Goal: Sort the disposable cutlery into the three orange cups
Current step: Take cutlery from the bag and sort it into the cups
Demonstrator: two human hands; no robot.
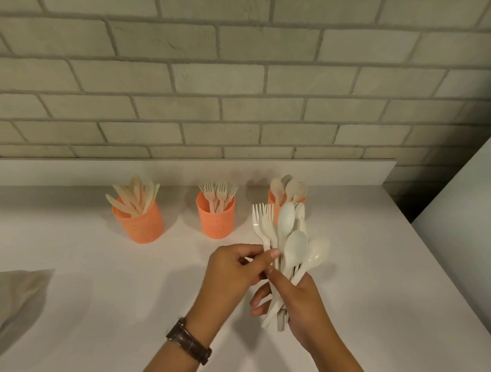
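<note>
Three orange cups stand in a row on the white counter. The left cup (141, 223) holds knives, the middle cup (215, 219) holds forks, and the right cup (272, 199), partly hidden, holds spoons. My right hand (298, 303) grips a mixed bunch of white cutlery (289, 244), spoons and forks fanned upward in front of the right cup. My left hand (235, 269) pinches the handle of a white fork (261, 223) at the left side of that bunch.
A crumpled pale bag (6, 296) lies at the counter's left edge. A brick wall and a low white ledge (183, 169) run behind the cups. A white panel (467, 223) stands to the right of the counter.
</note>
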